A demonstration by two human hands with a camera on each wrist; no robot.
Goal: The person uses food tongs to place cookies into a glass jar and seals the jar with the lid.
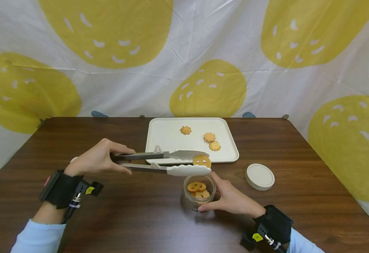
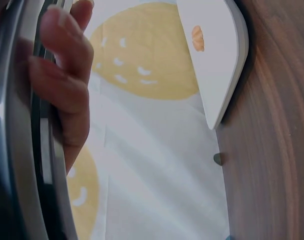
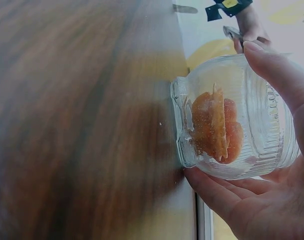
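My left hand [image 1: 103, 158] grips a pair of tongs [image 1: 149, 156] with dark handles and pale scalloped tips. Between the tips is a round cookie [image 1: 202, 161] with cut-out holes, just above and behind the glass jar's mouth in the head view. My right hand [image 1: 231, 196] holds the glass jar [image 3: 231, 120] from its right side, thumb and fingers around the wall. Several cookies [image 3: 216, 125] lie in the lower part of the jar. In the left wrist view the fingers [image 2: 67, 90] wrap the tongs' metal arm, whose tips are out of frame.
Behind the tongs a white tray [image 1: 165, 137] bears 3 cookies: a swirled one [image 1: 185, 130] alone, and a flower-shaped one [image 1: 209, 137] touching a round one [image 1: 215, 146]. A white lid [image 1: 260, 176] lies right of the jar on the brown table [image 1: 124, 218]. A patterned cloth [image 1: 203, 45] hangs behind.
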